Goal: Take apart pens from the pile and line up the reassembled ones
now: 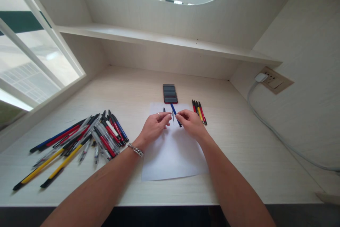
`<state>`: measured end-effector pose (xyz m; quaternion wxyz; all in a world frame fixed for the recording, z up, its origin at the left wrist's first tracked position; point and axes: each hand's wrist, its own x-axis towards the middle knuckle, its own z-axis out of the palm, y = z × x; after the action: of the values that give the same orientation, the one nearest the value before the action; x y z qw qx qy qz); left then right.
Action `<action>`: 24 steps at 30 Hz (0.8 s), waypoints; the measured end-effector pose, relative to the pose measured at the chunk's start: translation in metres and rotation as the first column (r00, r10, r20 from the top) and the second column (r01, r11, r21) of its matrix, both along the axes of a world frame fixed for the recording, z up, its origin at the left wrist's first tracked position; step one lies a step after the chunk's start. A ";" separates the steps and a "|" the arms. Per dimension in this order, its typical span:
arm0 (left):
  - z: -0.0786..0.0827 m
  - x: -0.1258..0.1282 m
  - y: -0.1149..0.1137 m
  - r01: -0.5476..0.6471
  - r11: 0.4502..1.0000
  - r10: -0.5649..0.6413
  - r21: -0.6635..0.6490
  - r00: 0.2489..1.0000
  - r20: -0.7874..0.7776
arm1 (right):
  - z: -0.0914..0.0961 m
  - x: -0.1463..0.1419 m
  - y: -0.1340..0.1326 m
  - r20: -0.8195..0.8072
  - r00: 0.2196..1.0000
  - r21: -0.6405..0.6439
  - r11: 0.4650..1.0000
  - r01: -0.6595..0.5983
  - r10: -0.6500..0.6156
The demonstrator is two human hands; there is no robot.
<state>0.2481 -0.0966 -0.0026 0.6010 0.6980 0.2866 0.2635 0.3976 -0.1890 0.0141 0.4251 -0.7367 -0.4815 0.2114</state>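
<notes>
Both of my hands meet above a sheet of white paper (174, 156). Between thumb and finger, my right hand (191, 122) grips a blue pen barrel (174, 109), tilted with its upper end to the left. My left hand (156, 126), wearing a ring and a chain bracelet, is pinched at a thin, greyish pen refill (173, 118) beside the barrel. The refill is small and partly covered by the fingertips. Just behind my left fingers, the dark tip of another pen part (164, 109) shows on the paper; its rest is hidden.
A heap of mixed pens (103, 131) lies left of the paper. Several red, black and yellow pens (199, 112) lie in a row at the right. A phone (170, 93) is beyond the paper. A shelf (170, 43) overhangs the desk; a cable (276, 131) runs along the right wall.
</notes>
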 end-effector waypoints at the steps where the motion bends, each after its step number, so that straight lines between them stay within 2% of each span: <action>1: 0.001 0.000 -0.001 0.012 0.999 -0.010 -0.052 0.999 0.050 | 0.001 -0.006 -0.001 -0.026 0.999 0.026 0.999 -0.046 0.047; 5: 0.002 0.002 -0.004 0.045 0.975 0.008 -0.218 0.972 0.237 | 0.004 -0.023 0.000 -0.071 0.985 0.103 0.983 -0.151 0.158; 8: 0.001 0.002 -0.004 0.038 0.968 0.036 -0.248 0.957 0.288 | 0.001 -0.019 0.002 -0.057 0.989 0.123 0.984 -0.128 0.136; 11: -0.001 0.003 -0.003 0.014 0.969 0.055 -0.248 0.961 0.272 | -0.005 -0.001 0.005 0.078 0.997 0.123 0.992 0.002 -0.012; 14: -0.002 0.003 -0.004 0.024 0.972 0.035 -0.234 0.969 0.246 | -0.014 0.016 0.010 0.253 0.959 0.058 0.991 0.120 -0.131; 20: -0.006 0.002 -0.002 0.041 0.991 -0.019 -0.124 0.985 0.174 | -0.026 0.018 0.020 0.449 0.891 -0.126 0.983 0.135 -0.065; 24: -0.005 0.001 -0.001 0.043 0.996 -0.033 -0.074 0.991 0.130 | -0.027 0.011 0.023 0.486 0.872 -0.169 0.975 0.147 -0.048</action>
<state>0.2494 -0.0978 -0.0080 0.6496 0.6613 0.2436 0.2852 0.4086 -0.1662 -0.0130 0.2266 -0.8284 -0.5100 0.0481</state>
